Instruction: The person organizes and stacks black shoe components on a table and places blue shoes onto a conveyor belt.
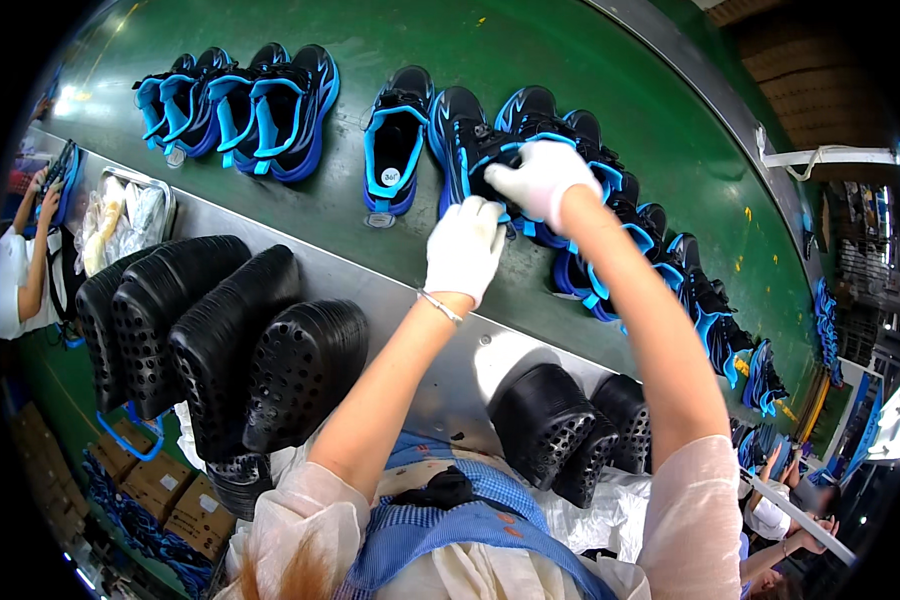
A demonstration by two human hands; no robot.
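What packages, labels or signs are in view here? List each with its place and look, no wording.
Insole label: small white round sticker inside the blue-lined shoe on the green belt, left of the gloved hands.
Cardboard boxes: brown, rectangular, with white labels, stacked low at lower left under the black insole stacks.
Plastic bags: clear, crumpled, in a metal tray at left.
No screens visible.

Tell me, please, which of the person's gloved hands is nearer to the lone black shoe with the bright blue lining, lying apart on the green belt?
Left. The left hand is just right of that black shoe with the blue lining; the right hand lies farther right, on the next shoe.
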